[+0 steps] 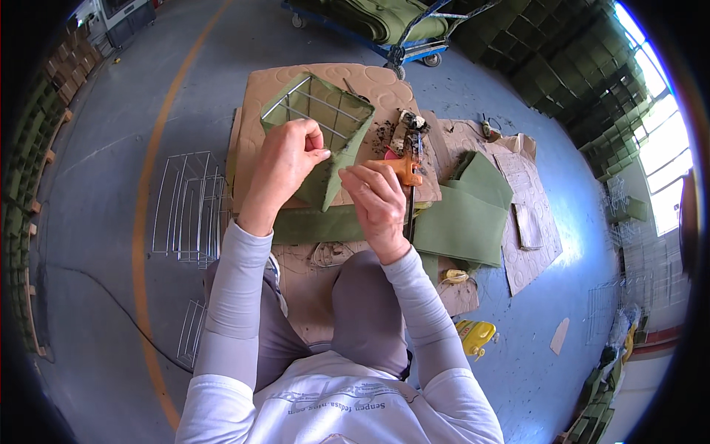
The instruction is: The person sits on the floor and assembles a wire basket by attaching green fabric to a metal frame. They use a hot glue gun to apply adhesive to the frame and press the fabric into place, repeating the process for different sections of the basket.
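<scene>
A metal wire frame (297, 95) wrapped in green fabric (347, 152) lies tilted on the cardboard-topped work surface (270, 80) in front of me. My left hand (290, 157) is over the frame's near side, thumb and fingertips pinched together. My right hand (375, 198) is beside the fabric's pointed near corner, its fingers curled and the tips pressed together. Whatever either pinch holds, if anything, is too small to make out. An orange glue gun (408, 169) lies just beyond my right fingers, next to dark crumbs and a smeared whitish lump (409, 122).
Folded green fabric sheets (462, 222) lie to the right on cardboard. Bare wire frames (186, 211) stand on the floor at left. A yellow container (475, 337) is at lower right. Beyond the work surface is a blue cart (414, 53) with green fabric. A cable (126, 307) crosses the floor.
</scene>
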Tool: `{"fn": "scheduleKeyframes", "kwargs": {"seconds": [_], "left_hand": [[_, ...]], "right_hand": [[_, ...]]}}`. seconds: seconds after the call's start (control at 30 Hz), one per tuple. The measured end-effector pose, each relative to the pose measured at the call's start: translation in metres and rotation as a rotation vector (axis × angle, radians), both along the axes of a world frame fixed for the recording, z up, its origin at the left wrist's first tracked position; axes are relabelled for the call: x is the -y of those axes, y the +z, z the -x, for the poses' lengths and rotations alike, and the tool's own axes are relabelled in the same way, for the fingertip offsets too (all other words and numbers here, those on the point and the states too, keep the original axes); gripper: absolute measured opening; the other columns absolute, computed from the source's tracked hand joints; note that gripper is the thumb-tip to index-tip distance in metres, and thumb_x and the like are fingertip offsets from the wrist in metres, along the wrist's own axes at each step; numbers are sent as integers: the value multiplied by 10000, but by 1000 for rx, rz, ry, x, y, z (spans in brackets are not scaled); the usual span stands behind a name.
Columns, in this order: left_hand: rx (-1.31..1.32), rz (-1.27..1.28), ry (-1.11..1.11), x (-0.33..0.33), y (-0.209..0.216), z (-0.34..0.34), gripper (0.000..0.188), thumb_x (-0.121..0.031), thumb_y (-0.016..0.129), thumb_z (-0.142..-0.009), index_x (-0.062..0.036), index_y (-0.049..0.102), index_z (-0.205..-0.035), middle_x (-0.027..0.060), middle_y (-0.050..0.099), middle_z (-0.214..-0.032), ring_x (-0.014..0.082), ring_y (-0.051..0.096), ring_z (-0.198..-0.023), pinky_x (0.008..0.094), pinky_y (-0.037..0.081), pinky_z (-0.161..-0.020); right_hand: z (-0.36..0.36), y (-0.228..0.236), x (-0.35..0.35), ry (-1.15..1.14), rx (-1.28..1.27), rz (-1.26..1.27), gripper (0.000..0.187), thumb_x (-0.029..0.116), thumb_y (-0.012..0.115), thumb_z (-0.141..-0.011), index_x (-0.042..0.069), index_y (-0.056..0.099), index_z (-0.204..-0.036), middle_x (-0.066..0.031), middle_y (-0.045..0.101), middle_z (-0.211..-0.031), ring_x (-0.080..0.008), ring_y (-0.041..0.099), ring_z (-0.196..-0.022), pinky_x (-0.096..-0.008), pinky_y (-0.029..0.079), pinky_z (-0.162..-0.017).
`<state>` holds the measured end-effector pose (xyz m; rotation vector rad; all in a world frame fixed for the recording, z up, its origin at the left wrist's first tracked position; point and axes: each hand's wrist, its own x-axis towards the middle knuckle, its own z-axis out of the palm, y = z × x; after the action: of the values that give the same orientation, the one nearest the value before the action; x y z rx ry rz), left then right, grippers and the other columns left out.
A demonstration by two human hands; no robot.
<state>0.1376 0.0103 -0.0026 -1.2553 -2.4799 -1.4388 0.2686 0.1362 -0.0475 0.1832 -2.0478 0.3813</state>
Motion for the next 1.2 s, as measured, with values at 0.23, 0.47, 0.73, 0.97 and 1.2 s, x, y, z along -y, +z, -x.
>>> {"fn": "scheduleKeyframes", "kwargs": {"seconds": [0.23, 0.47, 0.73, 0.97, 1.2], "left_hand": [[-58, -57, -10, 0, -6, 2, 194, -7, 774, -742, 30, 585, -757, 118, 629, -681, 182, 612, -613, 320, 467, -575], [-83, -79, -5, 1, -8, 2, 170, -11, 768, -750, 38, 605, -762, 133, 647, -681, 199, 637, -616, 323, 479, -574], [-75, -80, -10, -2, -12, 7, 139, -12, 761, -756, 42, 633, -758, 134, 659, -673, 185, 645, -611, 317, 486, -575], [-71, -85, -12, -3, -15, 11, 115, -20, 756, -759, 44, 663, -782, 125, 669, -671, 180, 659, -623, 310, 506, -602], [-124, -84, 0, -5, -18, 11, 106, -31, 750, -766, 42, 693, -817, 143, 688, -699, 191, 683, -646, 312, 514, -617]], "right_hand": [[22, -15, -3, -2, 31, -26, 323, -25, 721, -689, 22, 700, -1008, -79, 628, -1007, -274, 605, -939, -386, 520, -762], [26, -10, 2, -16, 43, 22, 288, -31, 747, -712, 16, 683, -989, -85, 621, -988, -285, 602, -927, -386, 514, -747], [27, -7, 9, -79, 78, 46, 263, -10, 748, -741, 20, 667, -989, -88, 603, -950, -287, 585, -892, -391, 500, -739], [29, -7, 11, -102, 79, 32, 252, -6, 738, -753, 17, 666, -994, -92, 602, -959, -288, 578, -886, -396, 493, -746], [31, -3, 11, -108, 114, 18, 240, -8, 731, -754, 24, 667, -983, -89, 599, -955, -292, 572, -884, -399, 489, -748]]}}
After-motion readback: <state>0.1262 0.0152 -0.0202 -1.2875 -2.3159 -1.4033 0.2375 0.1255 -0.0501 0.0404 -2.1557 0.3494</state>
